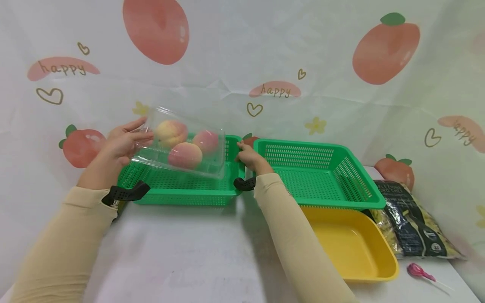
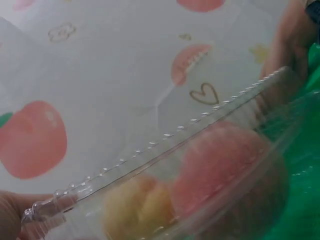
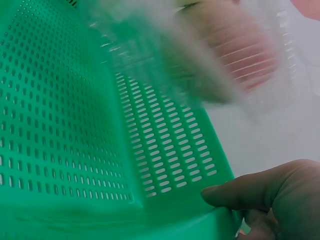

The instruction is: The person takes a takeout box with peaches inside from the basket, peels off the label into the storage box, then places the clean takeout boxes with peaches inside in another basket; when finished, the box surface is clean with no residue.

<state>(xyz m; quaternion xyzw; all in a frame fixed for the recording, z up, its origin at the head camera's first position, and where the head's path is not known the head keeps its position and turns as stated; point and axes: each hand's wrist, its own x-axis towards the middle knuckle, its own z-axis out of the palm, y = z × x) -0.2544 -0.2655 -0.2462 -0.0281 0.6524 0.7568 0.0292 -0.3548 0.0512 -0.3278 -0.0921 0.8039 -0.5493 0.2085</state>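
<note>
While the clear plastic box (image 1: 182, 145) is held tilted above the left green basket (image 1: 182, 185), its left end is gripped by the left hand (image 1: 123, 143), fingers laid over the lid edge and thumb beneath. Three peaches (image 1: 185, 155) are seen inside the box, one yellowish and two pinker; in the left wrist view they are shown pressed against the ridged transparent wall (image 2: 165, 150). The box is carried clear of the basket floor, its lower right corner just above the mesh.

The near right corner of the same basket is grasped by the right hand (image 1: 248, 158), with the thumb curled over the rim, as is confirmed in the right wrist view, where the thumb (image 3: 260, 192) is laid on the green rim (image 3: 150, 220). Thus the left grip is closed around the box and the right grip is closed around the basket rim.

A second green basket (image 1: 322, 172) is set just to the right, touching the first and resting partly on a yellow tray (image 1: 356, 248). Beside the tray, a dark packet of pasta (image 1: 413, 223) and a pink lollipop (image 1: 418, 271) are laid on the white bench (image 1: 189, 252). A peach-patterned cloth (image 1: 265, 50) is hung behind.
</note>
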